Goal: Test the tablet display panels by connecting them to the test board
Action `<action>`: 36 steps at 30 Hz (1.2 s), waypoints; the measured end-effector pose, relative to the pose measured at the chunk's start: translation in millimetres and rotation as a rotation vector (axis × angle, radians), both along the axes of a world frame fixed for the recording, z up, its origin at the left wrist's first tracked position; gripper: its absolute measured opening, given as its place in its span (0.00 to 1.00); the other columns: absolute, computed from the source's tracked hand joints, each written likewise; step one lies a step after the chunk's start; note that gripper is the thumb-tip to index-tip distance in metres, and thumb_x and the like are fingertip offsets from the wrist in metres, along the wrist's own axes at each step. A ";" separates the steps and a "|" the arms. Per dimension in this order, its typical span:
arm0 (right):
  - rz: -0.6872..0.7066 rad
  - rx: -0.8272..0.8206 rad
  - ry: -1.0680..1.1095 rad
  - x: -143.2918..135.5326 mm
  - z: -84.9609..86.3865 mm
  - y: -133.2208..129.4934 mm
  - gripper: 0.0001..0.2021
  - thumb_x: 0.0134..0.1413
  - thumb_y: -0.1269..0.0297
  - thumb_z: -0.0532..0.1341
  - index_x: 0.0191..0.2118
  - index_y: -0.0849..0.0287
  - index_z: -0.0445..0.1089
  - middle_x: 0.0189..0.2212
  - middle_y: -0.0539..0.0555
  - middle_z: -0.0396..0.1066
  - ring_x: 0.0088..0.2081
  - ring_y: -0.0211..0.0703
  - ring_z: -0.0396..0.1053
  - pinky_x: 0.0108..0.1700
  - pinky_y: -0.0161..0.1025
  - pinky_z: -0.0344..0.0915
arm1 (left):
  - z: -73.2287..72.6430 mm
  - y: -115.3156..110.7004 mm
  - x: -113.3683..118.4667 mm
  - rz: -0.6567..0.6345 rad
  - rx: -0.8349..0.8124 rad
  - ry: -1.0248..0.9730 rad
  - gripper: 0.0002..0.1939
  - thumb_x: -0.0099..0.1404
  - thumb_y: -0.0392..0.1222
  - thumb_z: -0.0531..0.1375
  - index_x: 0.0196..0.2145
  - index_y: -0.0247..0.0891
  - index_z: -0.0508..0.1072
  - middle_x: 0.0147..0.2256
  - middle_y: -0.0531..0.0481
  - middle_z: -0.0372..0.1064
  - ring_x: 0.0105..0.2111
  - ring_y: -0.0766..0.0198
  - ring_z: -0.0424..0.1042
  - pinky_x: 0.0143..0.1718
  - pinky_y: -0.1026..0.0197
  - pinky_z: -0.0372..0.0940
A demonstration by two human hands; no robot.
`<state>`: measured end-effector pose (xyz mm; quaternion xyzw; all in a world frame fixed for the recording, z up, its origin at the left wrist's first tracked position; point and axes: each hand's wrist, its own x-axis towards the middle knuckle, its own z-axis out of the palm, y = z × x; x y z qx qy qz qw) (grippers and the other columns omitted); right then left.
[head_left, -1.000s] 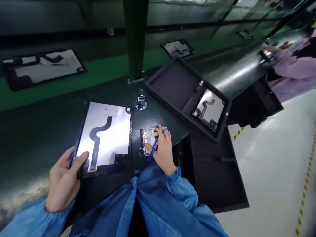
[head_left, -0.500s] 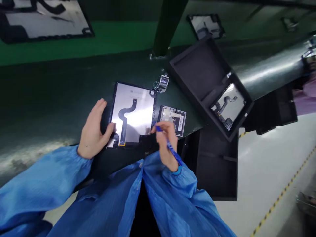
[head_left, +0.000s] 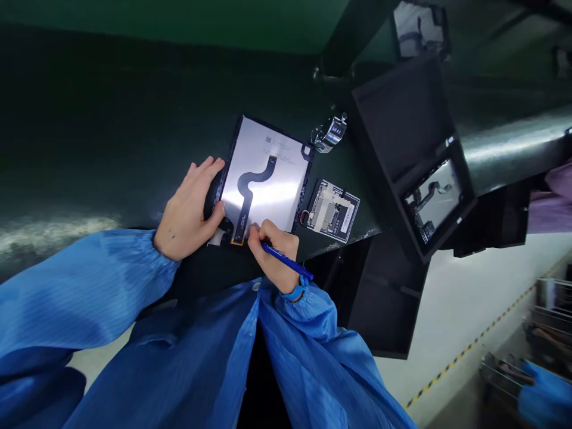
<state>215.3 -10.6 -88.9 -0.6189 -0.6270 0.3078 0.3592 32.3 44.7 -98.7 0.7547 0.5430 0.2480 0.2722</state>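
Note:
A silver-backed display panel [head_left: 277, 190] lies on the dark bench, with a curved black ribbon cable [head_left: 245, 199] on its back. My left hand [head_left: 190, 208] rests along the panel's left edge, fingers stretched out and thumb at the lower left corner. In my right hand [head_left: 279, 253] is a blue pen [head_left: 288, 261], gripped over the panel's lower edge just right of the cable's end. The pen's tip is hidden by my fingers. Right of the panel lies a small circuit board assembly [head_left: 334, 211] with pale tape and a label.
A metal tally counter [head_left: 330, 134] stands beyond the panel's upper right corner. Farther right, a black tray [head_left: 397, 128] holds another silver-backed panel [head_left: 435, 199]. Another dark tray [head_left: 388, 298] sits below the bench edge. A post [head_left: 346, 39] rises at the back.
My right hand has moved left with the pen, from beside the circuit board onto the panel's lower part. My left hand stays at the panel's left edge. The camera view has shifted.

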 end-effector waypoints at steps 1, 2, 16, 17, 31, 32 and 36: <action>0.006 0.009 -0.019 -0.8 -0.5 -0.3 0.20 0.62 0.61 0.58 0.22 0.55 0.51 0.16 0.41 0.48 0.18 0.30 0.49 0.24 0.32 0.53 | -0.1 0.0 0.2 0.004 0.003 -0.003 0.30 0.69 0.39 0.53 0.67 0.32 0.55 0.69 0.45 0.56 0.70 0.55 0.52 0.73 0.44 0.46; 0.012 0.015 -0.029 -1.5 -1.3 -0.9 0.19 0.62 0.62 0.58 0.22 0.55 0.50 0.16 0.41 0.48 0.18 0.29 0.49 0.24 0.32 0.53 | 0.2 0.0 0.6 0.003 0.004 -0.007 0.30 0.69 0.39 0.53 0.67 0.31 0.56 0.68 0.44 0.57 0.69 0.55 0.53 0.72 0.43 0.46; -0.003 -0.019 0.186 61.5 35.9 54.8 0.11 0.68 0.55 0.55 0.43 0.54 0.71 0.33 0.50 0.75 0.33 0.37 0.73 0.32 0.33 0.68 | 0.8 -4.6 2.1 0.037 0.037 -0.035 0.31 0.65 0.37 0.57 0.65 0.49 0.62 0.64 0.54 0.64 0.66 0.48 0.61 0.68 0.42 0.59; 0.043 -0.028 0.149 63.9 34.7 65.0 0.12 0.68 0.55 0.54 0.42 0.55 0.71 0.34 0.50 0.75 0.34 0.38 0.74 0.34 0.34 0.69 | 0.6 -4.9 2.5 0.041 0.039 -0.033 0.31 0.65 0.37 0.58 0.65 0.49 0.62 0.64 0.53 0.65 0.66 0.48 0.61 0.68 0.42 0.59; 0.235 -0.047 0.362 36.1 13.1 114.4 0.16 0.55 0.65 0.63 0.31 0.52 0.50 0.29 0.46 0.68 0.27 0.33 0.63 0.32 0.34 0.66 | 25.6 22.2 9.0 -0.016 0.087 0.039 0.19 0.69 0.45 0.53 0.51 0.39 0.77 0.54 0.41 0.75 0.57 0.47 0.71 0.60 0.44 0.65; 0.254 -0.056 0.378 36.4 14.9 113.1 0.17 0.55 0.65 0.63 0.31 0.51 0.49 0.30 0.46 0.68 0.28 0.33 0.62 0.31 0.34 0.65 | 27.6 29.2 12.5 -0.050 0.096 0.042 0.19 0.69 0.46 0.53 0.50 0.38 0.77 0.54 0.41 0.75 0.57 0.46 0.71 0.59 0.44 0.65; 0.289 -0.073 0.451 39.7 18.8 105.4 0.18 0.57 0.60 0.63 0.31 0.51 0.49 0.32 0.46 0.69 0.28 0.32 0.60 0.29 0.32 0.65 | 33.9 51.0 31.5 -0.107 -0.031 -0.029 0.17 0.63 0.50 0.60 0.42 0.39 0.81 0.40 0.44 0.80 0.39 0.51 0.77 0.43 0.52 0.71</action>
